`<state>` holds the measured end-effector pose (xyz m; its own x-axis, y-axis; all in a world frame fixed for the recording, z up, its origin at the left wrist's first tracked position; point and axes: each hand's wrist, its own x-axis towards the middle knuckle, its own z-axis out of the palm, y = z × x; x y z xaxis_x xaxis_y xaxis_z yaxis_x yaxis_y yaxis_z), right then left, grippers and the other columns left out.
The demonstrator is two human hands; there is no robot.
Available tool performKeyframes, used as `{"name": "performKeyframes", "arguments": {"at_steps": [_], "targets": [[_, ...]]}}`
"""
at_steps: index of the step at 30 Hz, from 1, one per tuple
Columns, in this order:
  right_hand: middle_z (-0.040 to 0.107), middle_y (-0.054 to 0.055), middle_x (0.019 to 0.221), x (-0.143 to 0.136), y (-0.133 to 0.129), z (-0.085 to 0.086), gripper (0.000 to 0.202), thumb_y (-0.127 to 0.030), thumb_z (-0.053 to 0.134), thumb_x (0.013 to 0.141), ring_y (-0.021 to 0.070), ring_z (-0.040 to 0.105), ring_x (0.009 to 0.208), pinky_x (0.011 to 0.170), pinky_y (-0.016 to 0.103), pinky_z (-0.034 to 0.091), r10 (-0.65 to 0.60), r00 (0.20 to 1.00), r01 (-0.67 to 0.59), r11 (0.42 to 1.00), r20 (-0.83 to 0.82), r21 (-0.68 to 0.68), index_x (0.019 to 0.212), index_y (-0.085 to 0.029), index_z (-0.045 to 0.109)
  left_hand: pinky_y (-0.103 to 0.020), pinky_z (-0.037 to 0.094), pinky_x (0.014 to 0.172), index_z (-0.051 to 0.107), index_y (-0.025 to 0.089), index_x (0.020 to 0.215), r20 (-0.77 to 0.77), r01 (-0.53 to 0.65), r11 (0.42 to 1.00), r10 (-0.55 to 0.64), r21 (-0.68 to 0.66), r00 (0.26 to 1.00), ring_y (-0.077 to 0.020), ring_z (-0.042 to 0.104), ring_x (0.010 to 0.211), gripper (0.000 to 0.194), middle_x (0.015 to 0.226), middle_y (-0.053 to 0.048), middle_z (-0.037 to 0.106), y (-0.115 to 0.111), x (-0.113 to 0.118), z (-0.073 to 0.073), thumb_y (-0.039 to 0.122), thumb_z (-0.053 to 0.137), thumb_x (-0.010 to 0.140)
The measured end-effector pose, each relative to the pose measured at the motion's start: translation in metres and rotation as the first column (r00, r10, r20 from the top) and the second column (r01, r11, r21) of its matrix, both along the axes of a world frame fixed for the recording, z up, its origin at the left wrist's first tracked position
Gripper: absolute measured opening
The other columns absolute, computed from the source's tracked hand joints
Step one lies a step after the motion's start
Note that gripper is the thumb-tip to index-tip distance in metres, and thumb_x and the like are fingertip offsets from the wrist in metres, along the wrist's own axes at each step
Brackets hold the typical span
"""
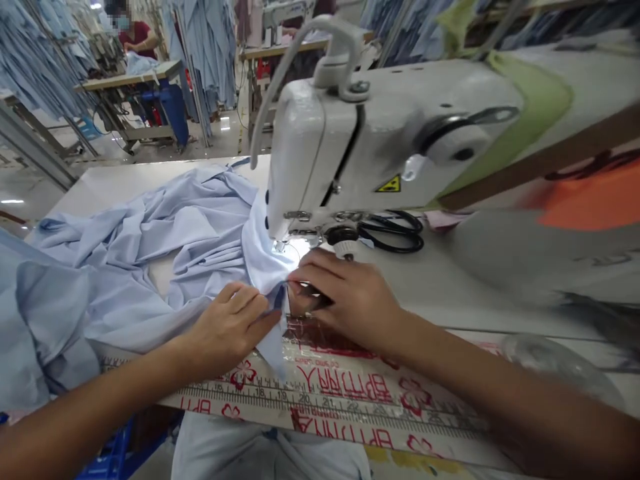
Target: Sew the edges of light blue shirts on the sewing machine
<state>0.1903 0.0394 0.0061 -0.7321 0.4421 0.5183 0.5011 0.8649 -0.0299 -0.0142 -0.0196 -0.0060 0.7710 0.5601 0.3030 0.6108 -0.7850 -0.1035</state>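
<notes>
Light blue fabric (pixel 200 227) lies in folds over the left of the table and runs under the lit needle area of a white sewing machine (pixel 305 147). My left hand (pixel 230 327) is closed on the fabric's near edge, just in front of the needle. Close to its right, my right hand (pixel 350 293) pinches the same edge with thumb and forefinger. A dark, narrow object (pixel 320 300) sits under the curled fingers of my right hand; its shape is mostly hidden.
A printed measuring tape (pixel 320 400) runs along the table's front edge. Black cable loops (pixel 395 233) lie behind my right hand. An orange item (pixel 595 193) is at the right. Across the aisle, a person (pixel 140 40) sits at another table, near hanging blue garments (pixel 205 53).
</notes>
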Motion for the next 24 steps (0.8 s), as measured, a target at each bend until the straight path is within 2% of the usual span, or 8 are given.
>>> {"name": "performKeyframes", "arguments": {"at_steps": [2, 4, 6, 10, 14, 19, 21, 24], "targets": [[0.060, 0.005, 0.079, 0.001, -0.001, 0.002, 0.017, -0.016, 0.044, 0.086, 0.0130, 0.051, 0.067, 0.055, 0.024, 0.040, 0.080, 0.997, -0.080, 0.997, -0.008, -0.001, 0.084, -0.015, 0.060, -0.041, 0.042, 0.087, 0.053, 0.011, 0.108, 0.039, -0.013, 0.999, 0.012, 0.031, 0.999, -0.0206, 0.047, 0.091, 0.023, 0.092, -0.007, 0.055, -0.001, 0.000, 0.000, 0.013, 0.048, 0.085], [0.061, 0.006, 0.077, 0.001, -0.003, 0.001, 0.020, -0.012, 0.041, 0.087, 0.0159, 0.051, 0.071, 0.056, 0.026, 0.041, 0.205, 0.973, -0.212, 0.975, 0.103, 0.068, 0.082, -0.013, 0.061, -0.044, 0.039, 0.095, 0.055, 0.010, 0.104, 0.077, -0.004, 0.997, -0.001, 0.071, 0.997, -0.0228, 0.046, 0.102, 0.022, 0.101, -0.009, 0.055, -0.001, 0.000, -0.001, 0.009, 0.049, 0.083], [0.061, 0.008, 0.078, 0.002, -0.006, -0.002, 0.023, -0.009, 0.039, 0.087, 0.0177, 0.050, 0.072, 0.057, 0.028, 0.042, 0.244, 0.951, -0.268, 0.957, 0.190, 0.111, 0.082, -0.010, 0.061, -0.046, 0.037, 0.100, 0.056, 0.008, 0.101, 0.112, 0.038, 0.995, -0.049, 0.096, 0.993, -0.0252, 0.043, 0.113, 0.020, 0.110, -0.012, 0.055, -0.001, 0.000, 0.000, 0.006, 0.049, 0.082], [0.061, 0.010, 0.078, 0.003, -0.010, -0.010, 0.021, -0.009, 0.039, 0.087, 0.0178, 0.050, 0.074, 0.058, 0.027, 0.043, 0.234, 0.964, -0.246, 0.965, 0.125, 0.087, 0.087, -0.006, 0.060, -0.037, 0.046, 0.093, 0.057, 0.005, 0.097, 0.161, 0.116, 0.991, -0.124, 0.060, 0.979, -0.0211, 0.051, 0.105, 0.017, 0.101, -0.013, 0.060, 0.001, 0.001, 0.002, 0.005, 0.045, 0.084], [0.061, 0.011, 0.079, 0.003, -0.010, -0.015, 0.019, -0.010, 0.040, 0.087, 0.0167, 0.048, 0.071, 0.058, 0.028, 0.043, 0.251, 0.968, -0.252, 0.966, 0.023, 0.058, 0.091, -0.004, 0.058, -0.038, 0.048, 0.091, 0.058, 0.004, 0.095, 0.178, 0.117, 0.993, -0.120, 0.027, 0.977, -0.0228, 0.052, 0.105, 0.018, 0.105, -0.014, 0.060, 0.000, 0.002, 0.004, 0.005, 0.043, 0.085], [0.061, 0.010, 0.080, 0.006, -0.012, -0.012, 0.022, -0.010, 0.037, 0.087, 0.0173, 0.049, 0.072, 0.055, 0.028, 0.042, 0.249, 0.963, -0.254, 0.967, 0.101, 0.031, 0.090, -0.008, 0.059, -0.034, 0.050, 0.085, 0.056, 0.007, 0.100, 0.190, 0.156, 0.987, -0.149, -0.022, 0.970, -0.0183, 0.054, 0.097, 0.021, 0.098, -0.011, 0.062, 0.007, 0.000, 0.006, 0.009, 0.038, 0.089], [0.060, 0.008, 0.078, 0.010, -0.013, -0.012, 0.021, -0.014, 0.038, 0.088, 0.0158, 0.048, 0.067, 0.050, 0.027, 0.038, 0.236, 0.964, -0.236, 0.972, 0.122, -0.014, 0.092, -0.010, 0.058, -0.028, 0.052, 0.072, 0.056, 0.010, 0.097, 0.218, 0.097, 0.993, -0.080, -0.070, 0.973, -0.0145, 0.056, 0.082, 0.020, 0.085, -0.007, 0.063, 0.016, 0.002, 0.010, 0.013, 0.037, 0.091], [0.059, 0.007, 0.074, 0.015, -0.013, -0.016, 0.028, -0.030, 0.042, 0.089, 0.0150, 0.048, 0.061, 0.048, 0.027, 0.035, 0.247, 0.964, -0.242, 0.968, 0.099, -0.062, 0.096, -0.008, 0.057, -0.026, 0.047, 0.058, 0.056, 0.012, 0.081, 0.188, -0.177, 0.984, 0.179, -0.027, 0.966, -0.0126, 0.050, 0.063, 0.019, 0.069, -0.003, 0.057, 0.026, 0.011, 0.018, 0.017, 0.041, 0.091]]}}
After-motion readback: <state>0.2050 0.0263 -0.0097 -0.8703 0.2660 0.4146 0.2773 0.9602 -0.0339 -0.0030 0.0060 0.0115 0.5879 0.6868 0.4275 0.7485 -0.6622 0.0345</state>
